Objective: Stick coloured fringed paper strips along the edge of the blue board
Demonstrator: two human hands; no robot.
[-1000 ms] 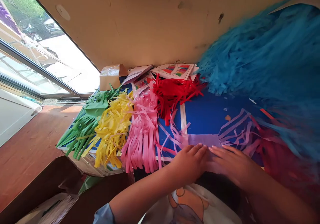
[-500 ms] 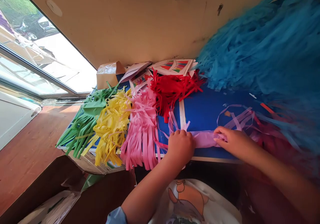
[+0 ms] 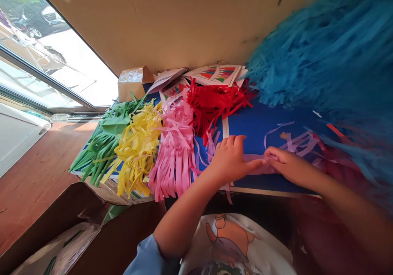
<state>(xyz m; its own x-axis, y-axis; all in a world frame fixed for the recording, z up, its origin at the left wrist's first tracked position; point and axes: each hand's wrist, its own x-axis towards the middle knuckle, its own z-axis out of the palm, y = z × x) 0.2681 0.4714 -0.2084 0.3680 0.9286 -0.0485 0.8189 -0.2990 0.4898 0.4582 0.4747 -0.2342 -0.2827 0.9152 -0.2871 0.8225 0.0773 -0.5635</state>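
A strip of purple tissue paper (image 3: pixel 251 157) with cut fringes lies across the blue tabletop (image 3: pixel 254 123) in front of me. My left hand (image 3: pixel 229 158) rests over its left part, thumb stretched out to the right along the strip and away from the fingers. At the strip's right part, my right hand (image 3: pixel 284 164) pinches the gathered paper between thumb and fingers. Purple fringes (image 3: pixel 302 142) spread out beyond the right hand, and others emerge left of the left hand. Pink fringed tissue paper (image 3: pixel 175 144) lies just left of my left hand.
Red (image 3: pixel 215 101), yellow (image 3: pixel 139 144) and green (image 3: pixel 115 123) fringed bundles lie on the table. A large blue fringe mass (image 3: pixel 310 62) fills the right. Printed cards (image 3: pixel 215 74) and a tan paper packet (image 3: pixel 132 84) stand by the wall. An open cardboard box (image 3: pixel 129 234) sits below left.
My left hand has lifted its thumb out toward the right hand, its fingers loosening on the strip. My right hand keeps its pinch. The view has shifted slightly.
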